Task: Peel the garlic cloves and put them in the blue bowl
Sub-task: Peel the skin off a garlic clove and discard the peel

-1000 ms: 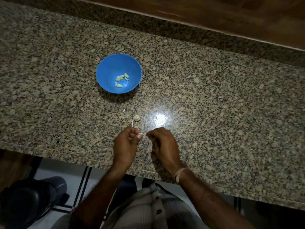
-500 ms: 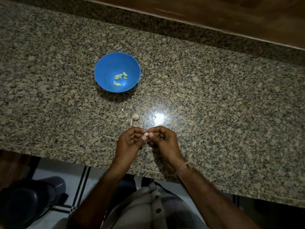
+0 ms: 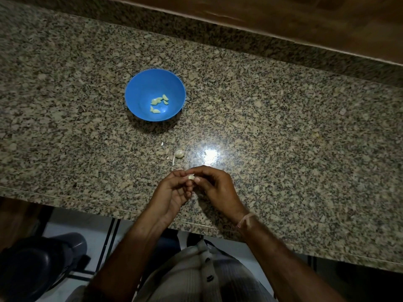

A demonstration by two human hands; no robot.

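Left hand (image 3: pixel 172 192) and right hand (image 3: pixel 214 186) were pinched together on one garlic clove (image 3: pixel 191 177), held low over the table (image 3: pixel 283 149), presumably so that skin could be dropped there. Peeled cloves (image 3: pixel 159 103) were gathered in the blue bowl (image 3: pixel 139 83) at eleven o'clock, within reach.

Setting: home kitchen, dim light. Evidence: a speckled granite counter (image 3: pixel 283 127) fills the frame, with a raised granite lip at 12 o'clock and a brown wood surface (image 3: pixel 305 18) beyond it at 1 o'clock. At 11 o'clock a blue bowl (image 3: pixel 139 88) holds peeled garlic cloves (image 3: pixel 159 101). At 7 o'clock there is pale tiled floor (image 3: pixel 72 221) with dark lines, and a dark rounded container (image 3: pixel 32 269), kind unclear.
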